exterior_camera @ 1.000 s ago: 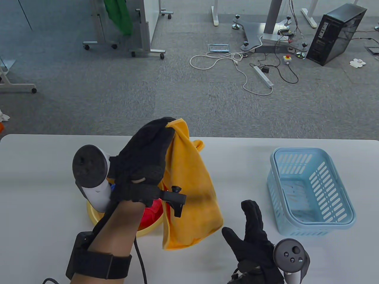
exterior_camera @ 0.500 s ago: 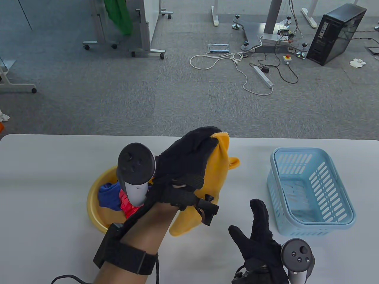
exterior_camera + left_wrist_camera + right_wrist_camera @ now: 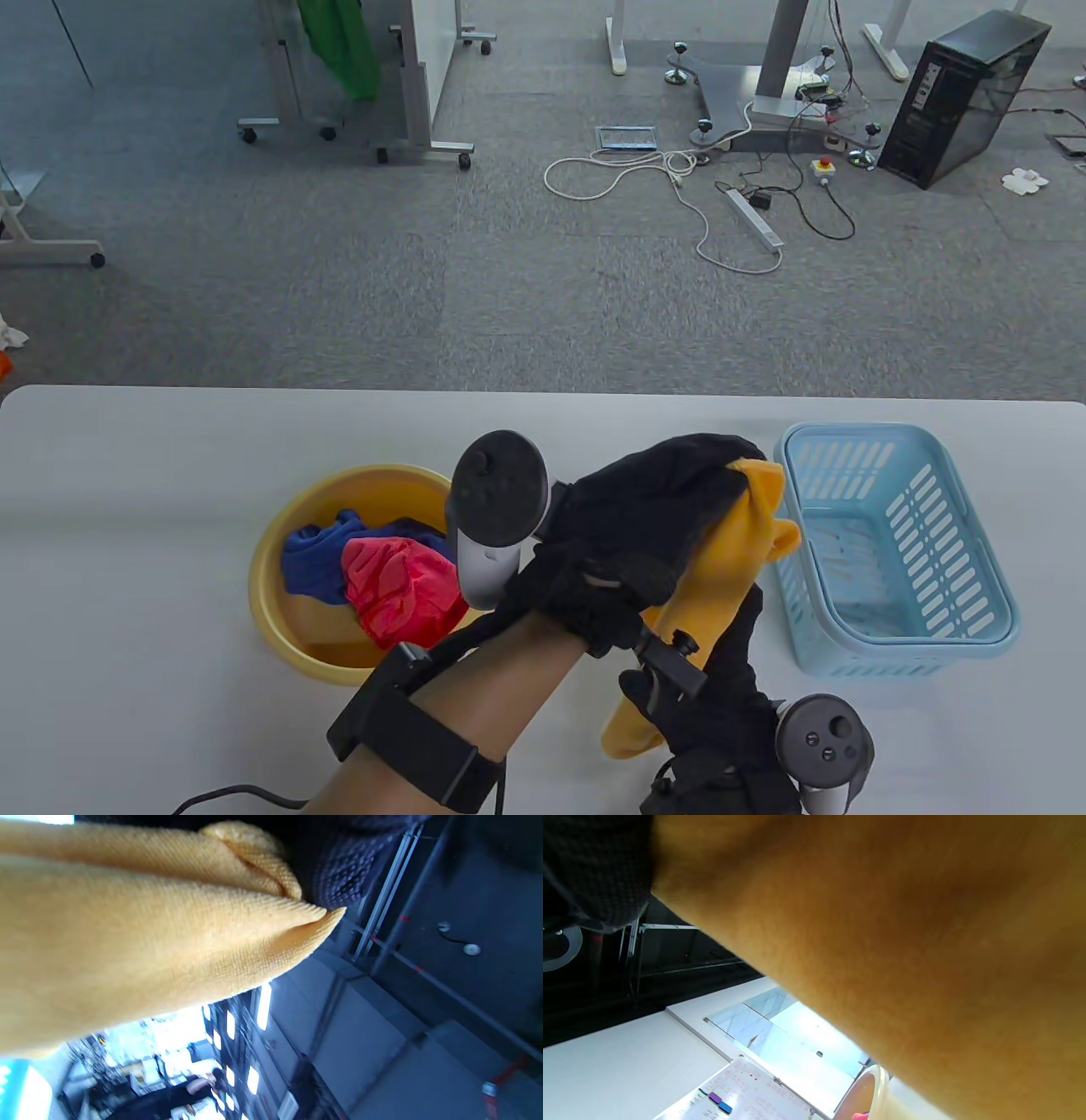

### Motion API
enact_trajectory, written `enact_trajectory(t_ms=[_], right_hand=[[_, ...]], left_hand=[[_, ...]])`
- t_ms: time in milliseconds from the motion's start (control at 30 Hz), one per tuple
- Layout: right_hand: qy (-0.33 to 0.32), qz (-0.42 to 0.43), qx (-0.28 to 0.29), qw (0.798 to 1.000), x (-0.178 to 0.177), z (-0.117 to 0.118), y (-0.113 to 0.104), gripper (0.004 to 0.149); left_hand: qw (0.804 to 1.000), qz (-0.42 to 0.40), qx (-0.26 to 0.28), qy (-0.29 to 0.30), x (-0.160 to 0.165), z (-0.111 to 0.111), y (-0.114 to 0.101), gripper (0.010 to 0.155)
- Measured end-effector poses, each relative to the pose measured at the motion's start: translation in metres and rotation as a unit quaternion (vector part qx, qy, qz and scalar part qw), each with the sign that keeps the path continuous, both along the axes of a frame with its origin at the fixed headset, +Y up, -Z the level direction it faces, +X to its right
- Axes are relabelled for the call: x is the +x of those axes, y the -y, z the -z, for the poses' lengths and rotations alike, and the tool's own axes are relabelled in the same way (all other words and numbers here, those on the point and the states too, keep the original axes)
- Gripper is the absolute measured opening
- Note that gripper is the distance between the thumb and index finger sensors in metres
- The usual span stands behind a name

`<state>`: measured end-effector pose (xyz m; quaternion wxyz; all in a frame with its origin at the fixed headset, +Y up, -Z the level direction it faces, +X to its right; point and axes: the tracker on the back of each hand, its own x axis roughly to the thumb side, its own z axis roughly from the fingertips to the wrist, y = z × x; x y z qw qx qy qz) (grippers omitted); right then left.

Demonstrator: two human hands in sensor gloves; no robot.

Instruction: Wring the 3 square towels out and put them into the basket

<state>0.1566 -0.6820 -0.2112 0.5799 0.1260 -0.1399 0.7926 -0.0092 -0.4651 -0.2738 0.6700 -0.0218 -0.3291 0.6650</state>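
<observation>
Your right hand (image 3: pixel 721 713) sits partly behind the hanging orange-yellow square microfibre towel (image 3: pixel 721 577) and your left forearm, so I can't tell if its fingers are closed on the cloth or just against it; the right wrist view is almost all out-of-focus orange cloth, no help there; the left wrist view shows only folds of the towel (image 3: pixel 148 933) and a dark knit fingertip (image 3: pixel 331 878) at the top edge. Your left hand (image 3: pixel 653 518) is clamped on the towel's top corner, holding it up off the white surface (image 3: pixel 127 509), just left of the light-blue slotted plastic basket (image 3: pixel 976 543); the towel's upper tip overlaps the basket's left rim in the table view, touching or not I can't tell. Basket: nothing visible inside but its bare floor. The round yellow plastic basin (image 3: pixel 280 611) holds a crumpled blue towel (image 3: pixel 314 564) and a red one (image 3: pixel 394 590), red lying partly over blue; your left arm covers the basin's near-right rim.
</observation>
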Motion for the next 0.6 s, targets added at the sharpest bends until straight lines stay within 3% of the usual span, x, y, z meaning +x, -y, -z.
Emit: enact_trajectory(t_ms=[167,300,333,467,600], right_hand=[[0.014,0.007,-0.002,1.0,0.0,0.006,0.014,0.129],[0.035,-0.005,-0.018,0.999,0.003,0.008,0.018,0.118],[0.046,-0.012,-0.025,0.999,0.004,0.009,0.018,0.111],[0.097,-0.008,-0.007,0.995,0.013,0.008,0.022,0.053],[0.116,-0.012,-0.016,0.993,0.019,0.008,0.022,0.042]], left_hand=[[0.996,-0.003,-0.031,0.078,0.015,-0.008,0.007,0.04],[0.996,-0.015,-0.04,0.083,0.014,-0.008,0.013,0.041],[0.996,-0.016,-0.041,0.082,0.012,-0.007,0.014,0.041],[0.993,-0.03,-0.048,0.107,0.006,-0.005,0.016,0.04],[0.993,-0.033,-0.054,0.097,-0.002,-0.003,0.022,0.041]])
